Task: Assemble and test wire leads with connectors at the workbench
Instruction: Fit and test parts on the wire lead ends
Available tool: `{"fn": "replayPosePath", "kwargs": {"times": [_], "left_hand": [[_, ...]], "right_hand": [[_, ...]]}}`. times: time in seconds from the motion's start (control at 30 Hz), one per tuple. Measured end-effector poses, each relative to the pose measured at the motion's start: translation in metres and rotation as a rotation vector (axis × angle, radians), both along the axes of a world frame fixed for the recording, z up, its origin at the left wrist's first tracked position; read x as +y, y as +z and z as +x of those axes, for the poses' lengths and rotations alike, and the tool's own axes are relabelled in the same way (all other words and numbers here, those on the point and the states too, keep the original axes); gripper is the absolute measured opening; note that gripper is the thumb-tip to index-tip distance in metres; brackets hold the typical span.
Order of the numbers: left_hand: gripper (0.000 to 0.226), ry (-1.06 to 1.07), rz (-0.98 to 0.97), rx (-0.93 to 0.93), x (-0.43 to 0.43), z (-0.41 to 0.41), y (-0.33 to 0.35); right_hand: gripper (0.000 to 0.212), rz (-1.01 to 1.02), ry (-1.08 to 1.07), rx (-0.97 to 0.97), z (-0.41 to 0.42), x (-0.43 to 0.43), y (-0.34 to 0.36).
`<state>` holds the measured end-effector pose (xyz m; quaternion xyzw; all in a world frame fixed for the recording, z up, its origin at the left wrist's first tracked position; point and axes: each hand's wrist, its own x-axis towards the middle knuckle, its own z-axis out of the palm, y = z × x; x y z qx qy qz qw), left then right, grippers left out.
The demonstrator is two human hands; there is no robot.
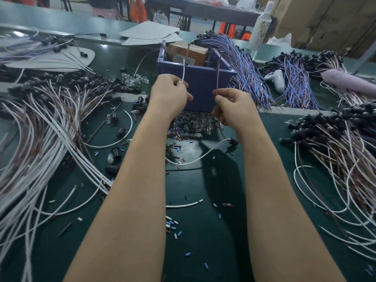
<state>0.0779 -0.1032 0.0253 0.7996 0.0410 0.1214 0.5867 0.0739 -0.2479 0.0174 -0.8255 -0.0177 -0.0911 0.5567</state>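
We are holding both hands up over the green counter (213,241), just in front of the blue bin (200,86). Our left hand (168,94) is pinching a white wire (183,72) between thumb and fingers, with the wire's tip pointing upward. Our right hand (234,106) is gripping a brown wire (218,74) with curled fingers, and its tip is rising too. Below, the brown wire is dropping to a black connector (234,141) lying on the counter beside our right forearm, where a white strand is meeting it. Clear parts (191,125) are heaping at the bin's foot, and lead bundles (40,129) are sprawling on both sides.
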Motion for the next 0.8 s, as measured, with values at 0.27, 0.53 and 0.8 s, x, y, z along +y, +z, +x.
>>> {"fn": "replayPosePath", "kwargs": {"times": [0.27,0.53,0.8], "left_hand": [[0.023,-0.03,0.042,-0.012,-0.0008,-0.0037,0.0023],[0.022,-0.054,0.075,-0.02,-0.0023,-0.0058,0.0031],[0.023,-0.06,0.093,-0.026,-0.003,-0.0076,0.0036]], "right_hand": [[0.019,-0.008,-0.03,-0.002,0.0032,-0.0007,-0.0024],[0.021,-0.033,-0.022,-0.007,-0.0002,0.0013,-0.0001],[0.02,-0.046,-0.02,-0.005,-0.0003,0.0012,0.0]]}}
